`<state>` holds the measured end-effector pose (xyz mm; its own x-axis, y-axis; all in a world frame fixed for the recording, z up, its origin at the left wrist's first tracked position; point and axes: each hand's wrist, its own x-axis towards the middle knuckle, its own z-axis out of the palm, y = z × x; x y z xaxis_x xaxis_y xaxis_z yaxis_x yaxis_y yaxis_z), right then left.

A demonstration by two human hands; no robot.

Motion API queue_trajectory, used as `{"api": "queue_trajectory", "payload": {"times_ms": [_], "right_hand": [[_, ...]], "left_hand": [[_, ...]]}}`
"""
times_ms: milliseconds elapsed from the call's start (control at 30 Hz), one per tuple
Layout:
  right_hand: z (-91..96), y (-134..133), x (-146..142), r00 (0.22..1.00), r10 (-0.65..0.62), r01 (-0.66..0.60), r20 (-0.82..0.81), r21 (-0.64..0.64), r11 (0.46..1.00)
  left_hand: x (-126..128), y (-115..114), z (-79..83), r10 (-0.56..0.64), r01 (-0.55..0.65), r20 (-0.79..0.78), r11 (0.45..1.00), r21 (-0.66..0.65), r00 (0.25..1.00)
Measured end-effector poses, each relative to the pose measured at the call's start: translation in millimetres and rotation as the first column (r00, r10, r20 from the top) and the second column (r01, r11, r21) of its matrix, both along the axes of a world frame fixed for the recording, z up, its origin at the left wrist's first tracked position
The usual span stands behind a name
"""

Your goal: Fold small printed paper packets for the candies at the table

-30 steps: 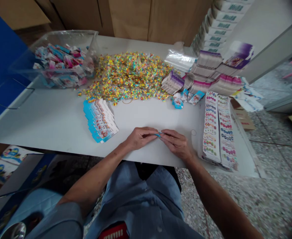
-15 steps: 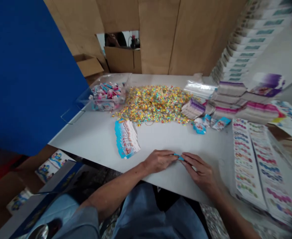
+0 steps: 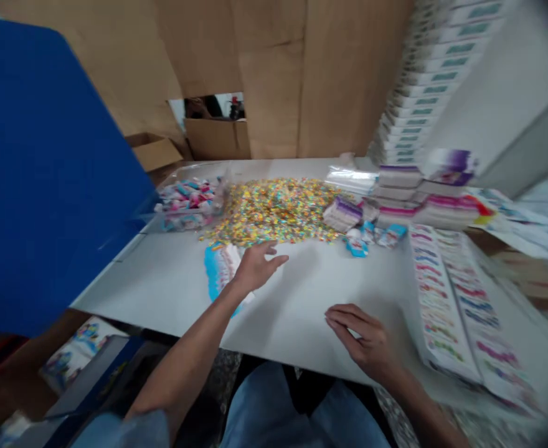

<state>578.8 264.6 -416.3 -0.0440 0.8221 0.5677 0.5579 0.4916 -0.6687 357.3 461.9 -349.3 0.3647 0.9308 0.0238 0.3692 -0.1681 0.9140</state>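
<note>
A bare left hand (image 3: 256,269), fingers spread, hovers beside fanned blue-and-white printed cards (image 3: 214,274) on a white worktable (image 3: 162,274). The bare right hand (image 3: 362,339) hangs nearer the front edge, fingertips drawn together. Beyond lies a broad heap of tiny, mostly yellow multicoloured pieces (image 3: 278,208), next to a clear plastic bin (image 3: 208,170) of small pink-and-blue cartons (image 3: 192,196).

Multicol. pcs (image 3: 278,208) heaped; blu/wht cards (image 3: 218,272) fanned

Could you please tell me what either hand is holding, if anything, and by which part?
The bare left hand shows nothing held; whether the bare right hand pinches anything cannot be told.
</note>
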Motion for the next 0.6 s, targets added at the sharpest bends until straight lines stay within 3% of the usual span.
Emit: {"api": "queue_trajectory", "payload": {"times_ms": [67, 167, 233, 333, 400, 467, 533, 600], "right_hand": [[15.8, -9.6, 4.0, 0.998, 0.026, -0.026, 0.051, -0.004, 1.0], [41.7, -18.4, 31.3, 0.984, 0.005, -0.006, 0.176, 0.004, 1.0], [56.3, -21.4, 70.2, 0.966, -0.128, 0.128, 0.222, 0.014, 0.992], [66.3, -22.0, 156.7, 0.912, -0.346, 0.353, 0.22, 0.005, 0.935], [61.2, -18.1, 219.6, 0.87, -0.418, 0.444, 0.261, -0.047, 0.895], [48.0, -13.2, 271.5, 0.848, -0.411, 0.486, 0.334, -0.184, 0.854], [31.1, -10.8, 304.0, 0.857, -0.355, 0.489, 0.374, -0.369, 0.79], [14.7, -11.6, 317.0, 0.875, -0.318, 0.465, 0.366, -0.449, 0.763]], "left_hand": [[22.6, -28.8, -31.3, -0.087, 0.087, -0.012, 0.996, -0.017, 0.996], [46.5, -51.1, -62.9, -0.137, 0.139, 0.027, 0.985, -0.105, 0.99], [55.4, -54.9, -76.2, -0.16, 0.164, 0.039, 0.974, -0.157, 0.986], [58.6, -56.2, -89.2, -0.151, 0.156, 0.048, 0.978, -0.136, 0.987], [56.7, -56.6, -95.4, -0.138, 0.142, 0.046, 0.985, -0.098, 0.989], [54.8, -56.9, -100.2, -0.141, 0.144, 0.041, 0.987, -0.077, 0.989], [54.1, -57.5, -103.0, -0.141, 0.144, 0.041, 0.987, -0.07, 0.989], [54.8, -58.6, -103.3, -0.13, 0.132, 0.043, 0.989, -0.069, 0.991]]}}
